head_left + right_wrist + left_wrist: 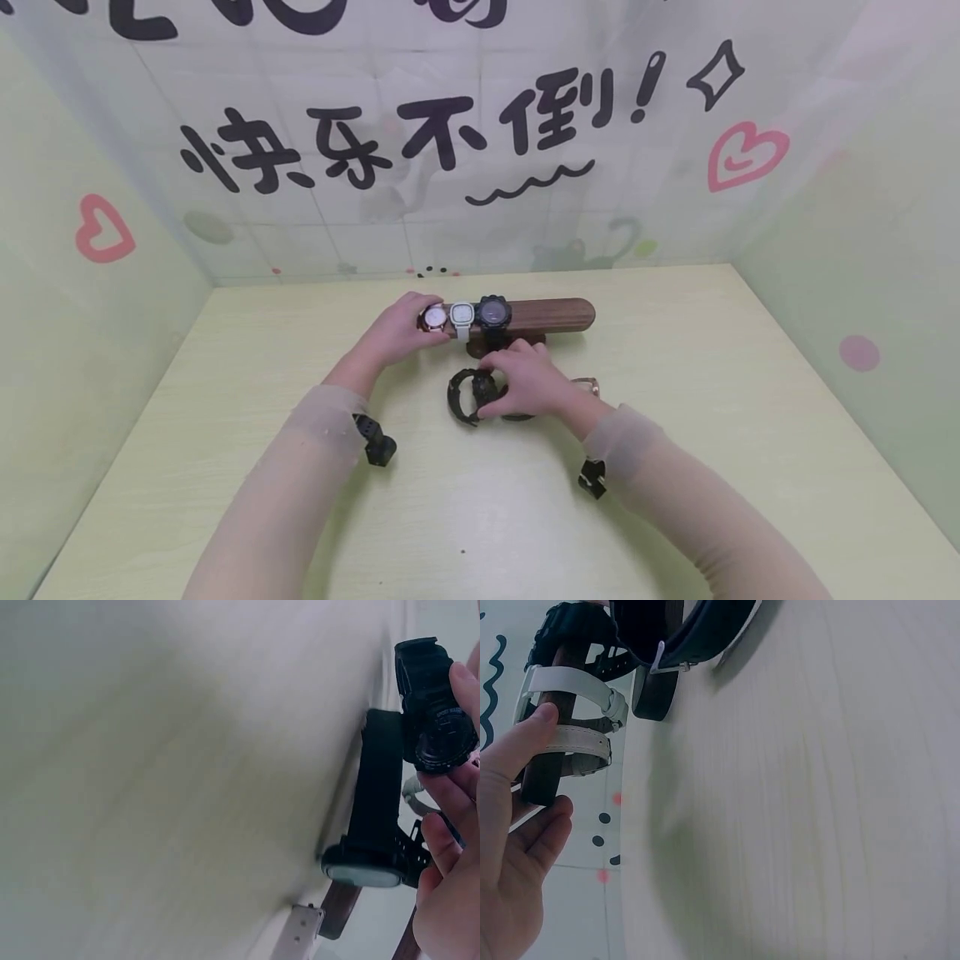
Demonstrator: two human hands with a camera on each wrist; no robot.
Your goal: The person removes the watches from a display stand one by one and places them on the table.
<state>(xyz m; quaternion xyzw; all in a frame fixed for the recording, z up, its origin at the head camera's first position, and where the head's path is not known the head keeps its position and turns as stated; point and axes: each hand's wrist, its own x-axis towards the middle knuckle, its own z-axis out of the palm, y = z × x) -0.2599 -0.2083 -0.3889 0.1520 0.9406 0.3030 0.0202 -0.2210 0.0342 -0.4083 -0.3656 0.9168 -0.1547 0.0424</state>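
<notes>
A brown wooden watch stand [555,315] bears three watches: a white-dial watch [435,317] with a pale strap, a white square watch [462,314] and a chunky black watch [494,312]. My left hand [393,332] grips the stand's left end around the white-dial watch; in the left wrist view the thumb [544,720] rests by the white straps. In front of the stand, my right hand [534,379] pinches another black watch [442,731] by its case. Beneath that hand lies a dark-strapped watch [364,874], partly hidden in the head view.
Right of my right hand lies a rose-gold-coloured watch [590,385], mostly covered by the hand. Everything sits on a pale wooden table [457,500]. A printed white backdrop [480,233] rises behind it, with pale side walls [847,275] at both sides.
</notes>
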